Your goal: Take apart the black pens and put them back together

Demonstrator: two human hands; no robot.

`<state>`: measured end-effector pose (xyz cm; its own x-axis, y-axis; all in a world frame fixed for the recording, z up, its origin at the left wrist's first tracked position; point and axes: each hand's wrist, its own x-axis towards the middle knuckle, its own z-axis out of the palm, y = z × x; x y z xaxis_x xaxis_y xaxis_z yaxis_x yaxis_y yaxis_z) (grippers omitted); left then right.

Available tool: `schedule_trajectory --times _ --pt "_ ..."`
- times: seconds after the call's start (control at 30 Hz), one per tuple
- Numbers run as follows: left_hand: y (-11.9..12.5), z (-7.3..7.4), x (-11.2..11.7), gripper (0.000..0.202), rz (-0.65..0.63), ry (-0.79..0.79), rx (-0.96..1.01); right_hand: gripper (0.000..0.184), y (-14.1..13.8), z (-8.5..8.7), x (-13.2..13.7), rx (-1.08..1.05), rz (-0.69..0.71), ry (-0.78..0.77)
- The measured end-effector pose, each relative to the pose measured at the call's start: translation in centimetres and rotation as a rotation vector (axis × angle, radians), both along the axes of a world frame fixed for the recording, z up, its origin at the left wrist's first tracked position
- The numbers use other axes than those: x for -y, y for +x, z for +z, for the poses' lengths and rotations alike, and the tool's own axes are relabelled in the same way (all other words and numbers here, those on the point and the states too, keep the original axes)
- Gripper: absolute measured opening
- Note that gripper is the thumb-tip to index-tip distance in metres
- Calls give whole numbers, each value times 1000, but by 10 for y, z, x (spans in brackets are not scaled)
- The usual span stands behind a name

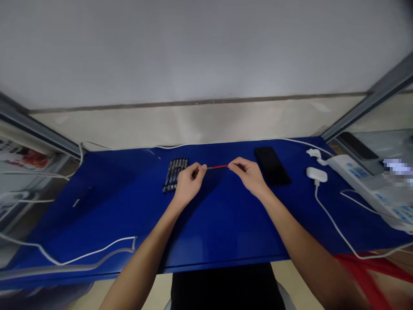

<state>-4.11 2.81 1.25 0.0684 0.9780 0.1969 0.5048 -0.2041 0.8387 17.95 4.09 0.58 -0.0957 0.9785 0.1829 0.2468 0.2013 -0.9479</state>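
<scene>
Red rod (220, 166): held over the blue desk (226, 228)
Long axis: crosswise, nearly level, greyish end pointing left
Left hand (189, 181): pinched on that end
Right hand (248, 174): pinched on the red end

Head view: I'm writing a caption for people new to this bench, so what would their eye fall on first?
Probably the thin red rod, held between the fingertips of the left hand and right hand, bright against the deep blue tabletop. Next might come the row of dark pens just left of the left hand, then the black phone right of the right hand.
</scene>
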Motion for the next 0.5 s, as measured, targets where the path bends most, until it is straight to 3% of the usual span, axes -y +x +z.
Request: schedule_trajectory --times 0.17,0.33,0.5 --pt "-2 0 -1 45 13 -22 64 21 -1 1 1 13 7 -2" --pt "-4 1 -1 45 17 -24 52 36 -3 3 4 41 24 -44" --pt "-5 4 -2 44 14 -29 46 20 -5 6 6 12 12 -5"
